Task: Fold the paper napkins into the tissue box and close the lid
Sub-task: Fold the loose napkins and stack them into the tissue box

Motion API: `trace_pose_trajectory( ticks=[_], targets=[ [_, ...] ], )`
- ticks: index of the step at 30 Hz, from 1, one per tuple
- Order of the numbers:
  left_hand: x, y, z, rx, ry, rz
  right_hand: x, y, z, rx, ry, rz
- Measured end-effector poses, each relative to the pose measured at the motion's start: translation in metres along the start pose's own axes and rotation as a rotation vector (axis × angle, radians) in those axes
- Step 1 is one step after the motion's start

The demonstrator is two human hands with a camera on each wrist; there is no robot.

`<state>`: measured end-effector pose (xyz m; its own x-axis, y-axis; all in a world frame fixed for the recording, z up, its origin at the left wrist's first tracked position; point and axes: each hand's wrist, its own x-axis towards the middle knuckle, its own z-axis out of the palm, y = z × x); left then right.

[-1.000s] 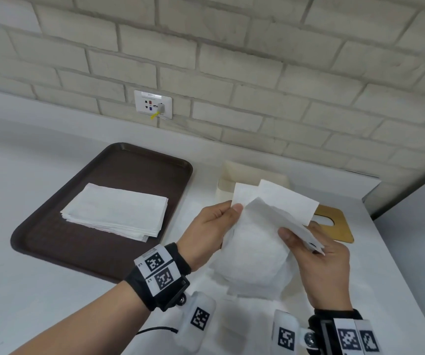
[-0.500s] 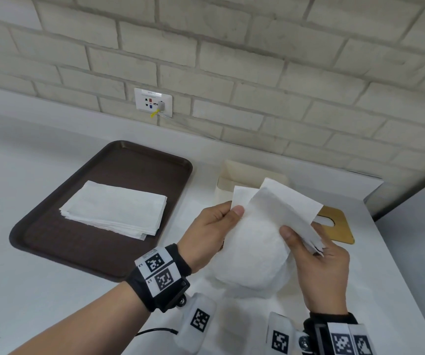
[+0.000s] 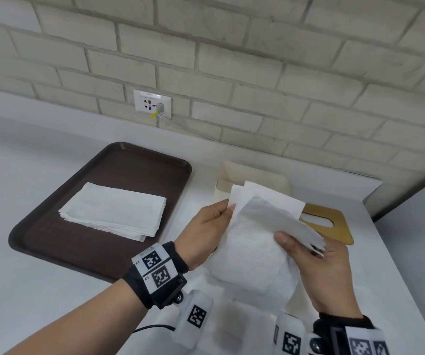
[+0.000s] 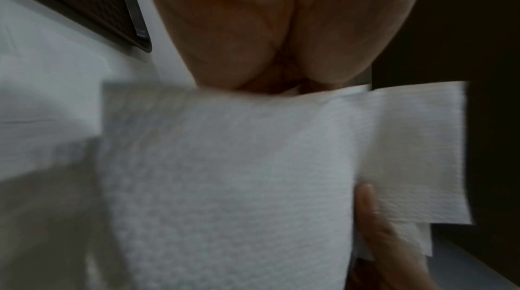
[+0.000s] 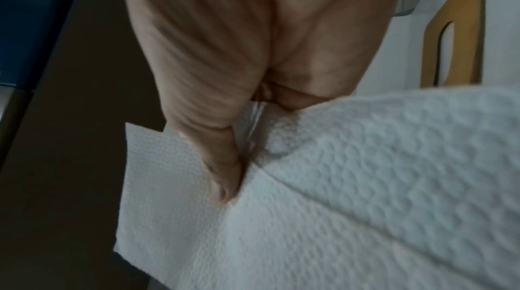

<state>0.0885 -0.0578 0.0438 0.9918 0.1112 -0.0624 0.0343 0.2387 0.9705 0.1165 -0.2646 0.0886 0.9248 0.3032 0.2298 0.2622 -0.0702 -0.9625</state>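
Note:
Both hands hold a bundle of white paper napkins [image 3: 252, 249] [image 4: 225, 172] [image 5: 351, 194] in the air over the table. My left hand [image 3: 206, 231] pinches its upper left edge; my right hand [image 3: 308, 254] grips the right side, thumb on top. The bundle bulges and curls toward me, with loose corners sticking out to the right. Behind it stands the cream tissue box [image 3: 244, 175], open, partly hidden by the napkins. Its wooden lid [image 3: 331, 221] [image 5: 461, 34] with an oval slot lies flat on the table to the right.
A brown tray [image 3: 52, 242] [image 4: 93, 5] at the left carries a flat stack of white napkins [image 3: 114, 211]. More white paper lies on the table under my wrists. A brick wall with a power socket [image 3: 152, 103] stands behind; the table's edge runs along the right.
The top sheet has folded further down over the bundle toward my right thumb. Both hands keep their hold and have hardly shifted.

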Motion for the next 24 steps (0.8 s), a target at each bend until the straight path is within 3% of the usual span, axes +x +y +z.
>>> trace_pose_trajectory(
  ticks=[11, 18, 24],
  targets=[
    [-0.008, -0.003, 0.006, -0.158, -0.015, -0.06, 0.002, 0.005, 0.003, -0.15, -0.027, 0.078],
    [-0.014, 0.007, 0.012, -0.23, -0.08, -0.049, -0.002, 0.007, 0.004, -0.204, -0.053, 0.028],
    [-0.01, 0.0, 0.012, -0.221, -0.056, -0.048, -0.005, 0.009, 0.002, -0.254, -0.007, -0.021]
  ],
)
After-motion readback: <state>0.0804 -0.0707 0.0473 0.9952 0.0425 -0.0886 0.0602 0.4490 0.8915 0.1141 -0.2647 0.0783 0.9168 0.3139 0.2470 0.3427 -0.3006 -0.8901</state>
